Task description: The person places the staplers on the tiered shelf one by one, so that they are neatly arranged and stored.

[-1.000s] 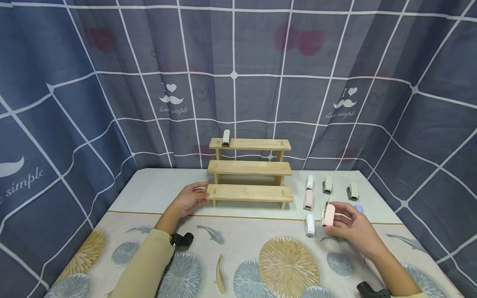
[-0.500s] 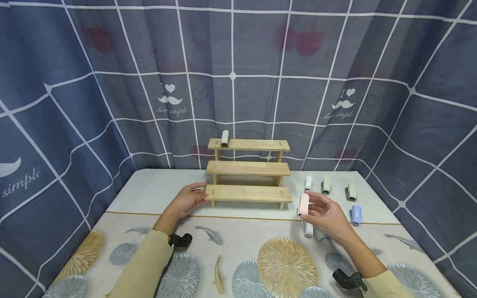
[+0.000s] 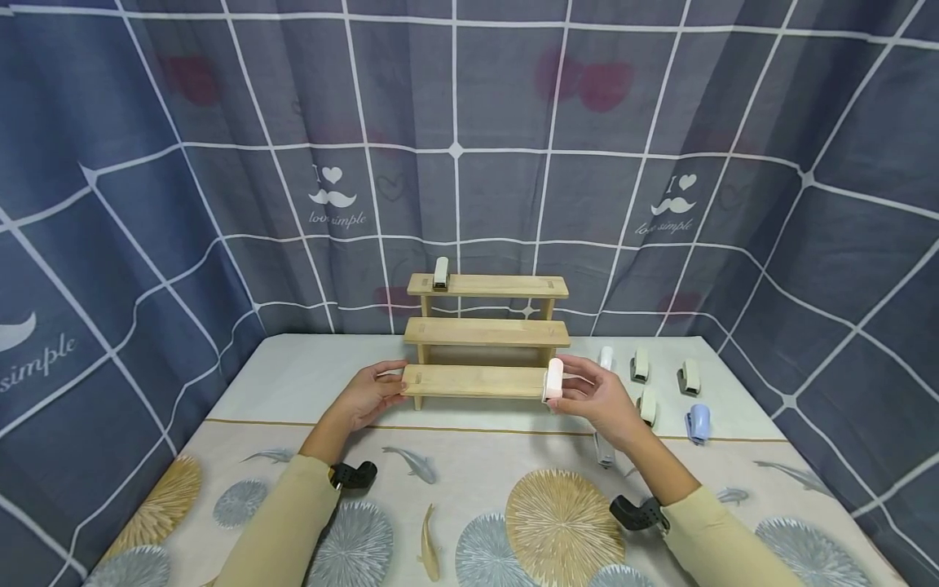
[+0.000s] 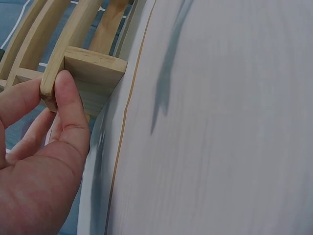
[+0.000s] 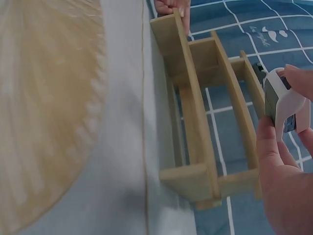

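Observation:
My left hand (image 3: pixel 370 393) pinches the left end of the lowest board of a three-step wooden shelf rack (image 3: pixel 477 379). In the left wrist view, the thumb (image 4: pixel 71 100) lies on one face of the board (image 4: pixel 63 54) and fingers on the other. My right hand (image 3: pixel 597 399) holds a small pink-and-white stapler (image 3: pixel 553 379) between thumb and fingers, in front of the lowest board's right end in the head view. The right wrist view shows this stapler (image 5: pixel 281 100) apart from the boards. A white stapler (image 3: pixel 441 273) stands on the top board's left end.
Right of the rack stand several more staplers: a white one (image 3: pixel 606 357), pale green ones (image 3: pixel 641 365) and a blue one (image 3: pixel 698 423). Another white stapler (image 3: pixel 605 450) is partly behind my right forearm. A grid-patterned curtain (image 3: pixel 499 196) surrounds the table (image 3: pixel 330 350).
My right hand has carried the pink-and-white stapler leftward, from among the other staplers to the rack's right end. My left hand has kept its hold on the rack.

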Demonstrator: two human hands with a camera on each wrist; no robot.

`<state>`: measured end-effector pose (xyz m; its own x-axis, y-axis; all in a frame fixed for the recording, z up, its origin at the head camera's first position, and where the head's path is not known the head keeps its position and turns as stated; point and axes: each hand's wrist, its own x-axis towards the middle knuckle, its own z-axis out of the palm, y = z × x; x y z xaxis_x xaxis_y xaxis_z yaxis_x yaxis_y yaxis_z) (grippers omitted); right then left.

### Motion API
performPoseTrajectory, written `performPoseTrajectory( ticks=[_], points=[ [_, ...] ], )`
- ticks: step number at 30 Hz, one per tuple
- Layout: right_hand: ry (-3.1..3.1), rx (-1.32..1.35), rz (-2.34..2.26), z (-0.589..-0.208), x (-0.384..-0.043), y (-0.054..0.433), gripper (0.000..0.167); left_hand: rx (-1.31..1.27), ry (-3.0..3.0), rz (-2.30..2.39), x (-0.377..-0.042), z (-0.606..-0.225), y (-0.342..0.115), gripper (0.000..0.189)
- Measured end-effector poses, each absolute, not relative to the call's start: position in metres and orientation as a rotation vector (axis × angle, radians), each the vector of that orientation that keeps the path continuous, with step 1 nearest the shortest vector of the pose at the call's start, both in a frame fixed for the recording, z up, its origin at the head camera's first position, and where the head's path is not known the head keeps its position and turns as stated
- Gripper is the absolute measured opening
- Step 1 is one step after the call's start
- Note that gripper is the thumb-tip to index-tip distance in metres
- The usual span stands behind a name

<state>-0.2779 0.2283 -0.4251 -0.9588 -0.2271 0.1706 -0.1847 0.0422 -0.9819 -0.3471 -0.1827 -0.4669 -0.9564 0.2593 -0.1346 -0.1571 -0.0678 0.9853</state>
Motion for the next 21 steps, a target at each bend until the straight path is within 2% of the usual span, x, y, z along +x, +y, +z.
performPoseTrajectory(
  ticks=[21],
  points=[
    [2.277, -0.576, -2.029, -0.382, -0.332, 0.181, 0.078, 0.113, 1.968, 2.082, -0.347, -0.466, -0.184, 0.061]
  ],
)
